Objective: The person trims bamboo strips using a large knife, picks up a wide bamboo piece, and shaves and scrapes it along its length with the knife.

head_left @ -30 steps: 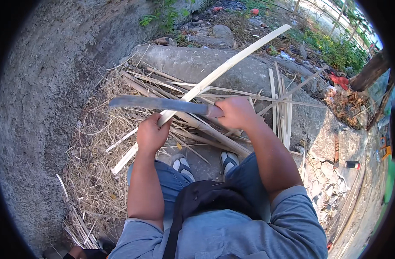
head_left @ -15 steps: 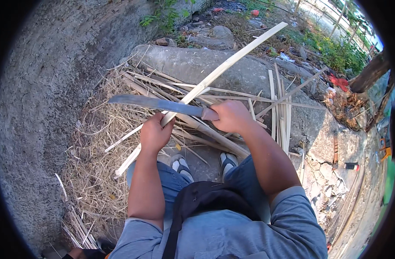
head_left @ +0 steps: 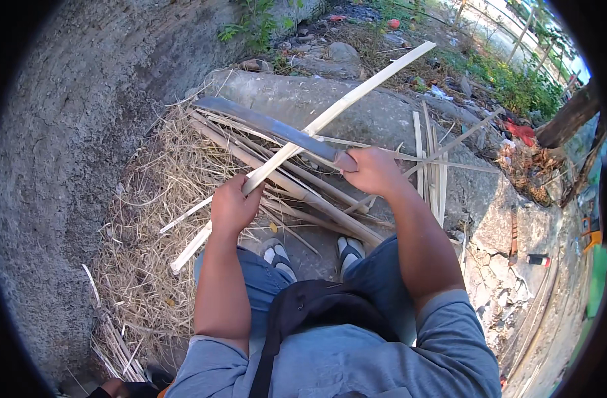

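Left hand [head_left: 232, 207] is clamped around a long pale split bamboo strip [head_left: 330, 116], angled up and away over the knees; right hand [head_left: 373, 170] grips a long dark-bladed machete [head_left: 263, 124], its blade laid across the strip, seemingly for paring, above strewn bamboo offcuts [head_left: 297, 192].

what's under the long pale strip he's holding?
Under the strip: a pile of split cane lengths and dry straw beside a concrete slab. The knife blade crosses it. The left hand hides the part it grips.
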Available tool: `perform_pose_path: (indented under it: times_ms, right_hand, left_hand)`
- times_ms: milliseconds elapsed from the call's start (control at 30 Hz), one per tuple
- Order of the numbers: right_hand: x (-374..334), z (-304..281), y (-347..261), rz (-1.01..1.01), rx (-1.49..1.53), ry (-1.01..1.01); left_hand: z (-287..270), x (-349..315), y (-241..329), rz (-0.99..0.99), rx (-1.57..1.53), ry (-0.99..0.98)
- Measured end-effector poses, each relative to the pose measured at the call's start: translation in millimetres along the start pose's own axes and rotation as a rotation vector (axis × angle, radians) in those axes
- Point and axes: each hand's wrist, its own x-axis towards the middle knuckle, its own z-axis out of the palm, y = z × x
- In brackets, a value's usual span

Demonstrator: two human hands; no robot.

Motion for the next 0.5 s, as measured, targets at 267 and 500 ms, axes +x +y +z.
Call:
perform_pose_path:
  times_ms: [267,500]
  right_hand:
    - [-3,14,-27,-0.225,-0.077,-0.073]
    - [6,-10,24,-0.004,0.043,0.117]
  left_hand:
    - [3,0,7,-0.04,0.004,-0.042]
    - [-3,3,3,0.012,-0.009,0.065]
